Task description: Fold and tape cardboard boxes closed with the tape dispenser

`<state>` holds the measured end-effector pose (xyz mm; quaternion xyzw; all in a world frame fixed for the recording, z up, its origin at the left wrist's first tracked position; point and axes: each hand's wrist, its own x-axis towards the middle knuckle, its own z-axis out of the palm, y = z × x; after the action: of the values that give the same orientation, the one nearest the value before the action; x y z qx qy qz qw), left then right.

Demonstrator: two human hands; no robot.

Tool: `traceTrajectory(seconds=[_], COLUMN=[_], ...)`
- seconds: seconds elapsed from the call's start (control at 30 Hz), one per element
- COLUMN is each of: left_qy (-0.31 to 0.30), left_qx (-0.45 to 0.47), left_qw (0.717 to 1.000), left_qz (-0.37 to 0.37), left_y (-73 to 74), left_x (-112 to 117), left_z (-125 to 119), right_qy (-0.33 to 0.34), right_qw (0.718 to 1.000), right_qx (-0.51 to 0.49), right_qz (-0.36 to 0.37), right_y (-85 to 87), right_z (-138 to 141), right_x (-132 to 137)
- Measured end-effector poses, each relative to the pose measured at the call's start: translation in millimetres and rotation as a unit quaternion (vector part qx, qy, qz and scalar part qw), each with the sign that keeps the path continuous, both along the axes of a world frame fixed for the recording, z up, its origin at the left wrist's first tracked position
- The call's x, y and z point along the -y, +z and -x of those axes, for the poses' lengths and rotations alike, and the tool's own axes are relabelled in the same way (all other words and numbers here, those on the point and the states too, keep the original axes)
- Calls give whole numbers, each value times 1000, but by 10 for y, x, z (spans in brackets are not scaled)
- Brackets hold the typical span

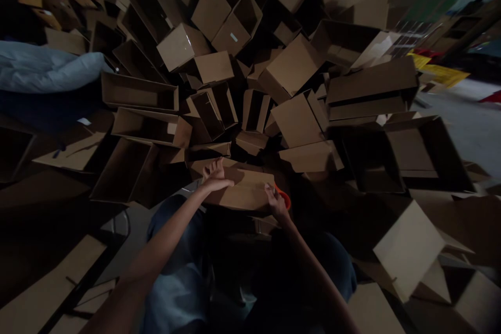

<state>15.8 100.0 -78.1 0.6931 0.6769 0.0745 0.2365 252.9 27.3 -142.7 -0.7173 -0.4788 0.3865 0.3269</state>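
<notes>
A closed brown cardboard box [245, 188] lies lengthwise in front of me, above my knees. At its left end, my left hand [214, 175] grips it with curled fingers, the thumb stretched over the top. My right hand [276, 201] is closed at the right end, its fingertips against the cardboard edge. An orange curved object [285, 199] shows just behind and beside that hand. Its kind cannot be made out, nor whether the hand touches it.
Many open cardboard boxes [143, 126] are heaped ahead and to both sides. A large open box [415, 151] stands at right. A pale blue padded bundle [50, 67] lies at left. Grey floor [457, 115] and yellow sheets [446, 74] show at far right.
</notes>
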Motion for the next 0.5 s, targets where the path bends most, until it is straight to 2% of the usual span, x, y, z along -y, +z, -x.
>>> traceTrajectory(seconds=[0.33, 0.5], left_qy=[2, -10], left_qx=[-5, 8], left_qw=[1000, 1000], left_qz=[-2, -19], left_y=[5, -25], left_x=[37, 60], left_z=[-9, 3], right_qy=[-5, -8], right_qw=[1000, 1000], right_qx=[9, 11], right_qz=[26, 24], right_y=[103, 95], right_z=[26, 27], right_x=[9, 5])
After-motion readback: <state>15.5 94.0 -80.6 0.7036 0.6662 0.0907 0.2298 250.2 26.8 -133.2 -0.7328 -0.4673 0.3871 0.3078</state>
